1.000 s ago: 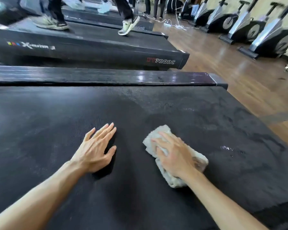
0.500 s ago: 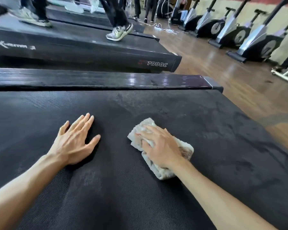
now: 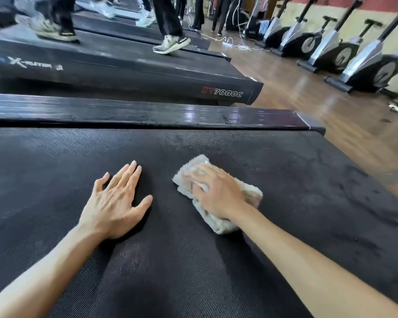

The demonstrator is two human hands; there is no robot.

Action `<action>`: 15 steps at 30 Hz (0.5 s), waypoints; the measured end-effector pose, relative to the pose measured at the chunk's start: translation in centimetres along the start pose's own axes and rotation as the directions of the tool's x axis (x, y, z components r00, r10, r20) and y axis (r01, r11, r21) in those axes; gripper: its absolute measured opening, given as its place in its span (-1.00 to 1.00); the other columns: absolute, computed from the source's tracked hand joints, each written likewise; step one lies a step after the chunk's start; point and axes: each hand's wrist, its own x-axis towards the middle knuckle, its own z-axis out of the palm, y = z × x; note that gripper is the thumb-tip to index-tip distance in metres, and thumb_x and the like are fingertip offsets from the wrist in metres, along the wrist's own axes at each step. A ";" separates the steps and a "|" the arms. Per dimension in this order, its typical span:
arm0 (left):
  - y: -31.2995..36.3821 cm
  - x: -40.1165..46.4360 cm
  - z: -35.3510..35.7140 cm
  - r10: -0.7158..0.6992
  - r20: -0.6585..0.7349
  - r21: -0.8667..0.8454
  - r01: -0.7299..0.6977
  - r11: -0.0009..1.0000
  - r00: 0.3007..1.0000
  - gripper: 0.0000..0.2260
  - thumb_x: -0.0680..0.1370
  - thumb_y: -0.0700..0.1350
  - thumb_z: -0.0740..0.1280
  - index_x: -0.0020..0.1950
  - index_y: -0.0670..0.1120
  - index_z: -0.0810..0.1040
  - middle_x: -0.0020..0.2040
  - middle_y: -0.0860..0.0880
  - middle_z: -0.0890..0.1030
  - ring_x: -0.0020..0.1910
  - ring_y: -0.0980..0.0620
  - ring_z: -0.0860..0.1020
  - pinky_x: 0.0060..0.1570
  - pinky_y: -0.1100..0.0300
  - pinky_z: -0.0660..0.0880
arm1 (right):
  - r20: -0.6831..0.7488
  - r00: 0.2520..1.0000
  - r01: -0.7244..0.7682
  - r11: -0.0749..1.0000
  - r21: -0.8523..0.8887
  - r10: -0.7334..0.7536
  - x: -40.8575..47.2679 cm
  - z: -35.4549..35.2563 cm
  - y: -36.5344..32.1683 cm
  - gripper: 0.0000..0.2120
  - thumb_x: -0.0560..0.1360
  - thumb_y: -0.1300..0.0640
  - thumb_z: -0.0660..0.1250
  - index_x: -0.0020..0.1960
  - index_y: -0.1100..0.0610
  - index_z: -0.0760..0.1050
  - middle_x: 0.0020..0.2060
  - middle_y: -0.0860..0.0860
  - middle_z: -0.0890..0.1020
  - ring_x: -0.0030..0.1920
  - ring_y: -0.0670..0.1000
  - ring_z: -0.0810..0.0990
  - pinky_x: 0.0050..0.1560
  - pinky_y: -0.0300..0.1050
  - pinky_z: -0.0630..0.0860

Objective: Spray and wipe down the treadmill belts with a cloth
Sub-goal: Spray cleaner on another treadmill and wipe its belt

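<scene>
The black ribbed treadmill belt [image 3: 285,203] fills the lower view, with damp smears on its right part. A folded, off-white cloth [image 3: 218,222] lies on the belt right of centre. My right hand [image 3: 216,193] presses flat on top of the cloth, fingers stretched forward over it. My left hand [image 3: 115,203] rests palm down on the bare belt just left of the cloth, fingers straight and spread, holding nothing. No spray bottle is in view.
A glossy black side rail [image 3: 147,115] borders the belt's far edge. Beyond it is a second treadmill [image 3: 124,72] with people's legs and sneakers [image 3: 170,45] walking on it. Wooden floor [image 3: 331,125] lies to the right, with exercise bikes [image 3: 354,56] along the wall.
My right hand has slid the cloth leftward and slightly away across the belt. My left hand has stayed flat on the belt. The walkers' feet on the far treadmill have shifted.
</scene>
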 end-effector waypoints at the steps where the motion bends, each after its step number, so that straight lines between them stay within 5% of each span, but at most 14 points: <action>1: 0.1 -0.2 -0.1 -0.003 -0.001 0.007 0.003 1.000 1.000 -0.14 0.44 0.40 -0.26 0.68 0.01 -0.08 0.65 0.13 -0.18 0.61 0.21 -0.20 0.58 0.02 -0.17 | 0.008 1.000 -0.027 1.000 0.006 0.027 -1.1 -0.6 1.8 -0.62 0.65 -0.07 0.15 0.43 -0.22 0.50 0.50 -0.23 0.39 0.52 -0.12 0.26 0.56 -0.06 0.17; 4: 0.3 -0.1 -0.2 -0.005 0.012 0.020 0.005 1.000 1.000 -0.14 0.43 0.39 -0.29 0.68 0.01 -0.10 0.66 0.11 -0.19 0.61 0.20 -0.22 0.58 0.01 -0.16 | -0.034 0.977 -0.211 0.977 0.022 0.212 0.5 -2.1 6.3 -0.61 0.61 -0.14 0.14 0.41 -0.27 0.46 0.47 -0.20 0.45 0.48 -0.02 0.39 0.49 0.07 0.35; 7: 0.3 -0.1 -0.2 -0.012 0.012 0.025 0.012 1.000 1.000 -0.14 0.42 0.37 -0.30 0.68 0.01 -0.10 0.66 0.11 -0.19 0.61 0.20 -0.21 0.58 0.00 -0.15 | -0.068 0.935 -0.352 0.936 -0.031 0.349 6.2 -1.7 4.8 -0.45 0.57 -0.25 -0.02 0.38 -0.10 0.53 0.38 -0.05 0.54 0.38 0.10 0.48 0.39 0.10 0.41; 9: 0.3 0.0 -0.3 -0.012 0.015 0.032 0.011 0.999 1.000 -0.14 0.42 0.37 -0.30 0.67 0.01 -0.10 0.66 0.12 -0.19 0.61 0.20 -0.21 0.58 0.01 -0.15 | -0.047 0.937 -0.348 0.937 -0.016 0.347 9.1 -0.7 2.2 -0.30 0.51 -0.31 -0.14 0.37 -0.02 0.54 0.37 -0.04 0.54 0.36 0.10 0.48 0.37 0.10 0.40; 15: 0.2 -0.1 -0.4 -0.007 0.018 0.021 0.007 1.000 1.000 -0.13 0.42 0.39 -0.30 0.68 0.02 -0.10 0.65 0.13 -0.20 0.59 0.22 -0.24 0.57 0.05 -0.18 | 0.031 0.998 -0.058 0.998 0.032 0.057 3.5 -0.4 -1.4 -0.60 0.65 -0.04 0.16 0.45 -0.14 0.50 0.51 -0.15 0.41 0.53 -0.05 0.28 0.57 -0.02 0.13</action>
